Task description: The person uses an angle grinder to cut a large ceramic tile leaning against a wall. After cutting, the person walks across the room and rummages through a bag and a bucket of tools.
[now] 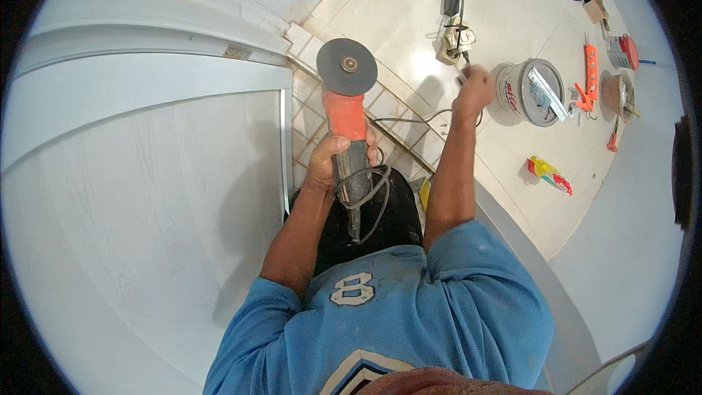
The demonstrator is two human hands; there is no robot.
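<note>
My left hand (322,164) is wrapped round the body of an orange and black angle grinder (345,115), held with its grey disc (336,55) away from me. A power cord (380,190) is looped round the grinder's rear end and runs right across the floor to my right hand (477,91). That hand is closed on the cord, with a small dark piece, perhaps its plug, partly hidden at the fingertips. Just beyond it sits a whitish power socket block (459,40) with plugs and a dark cable in it.
On the right stands a grey-lidded bucket (530,91) with a metal strip on top. Past it are an orange tool (589,77), a red-lidded tub (621,53) and a brown tub (616,93). A colourful packet (548,174) lies nearer. A white door (146,197) flanks my left side.
</note>
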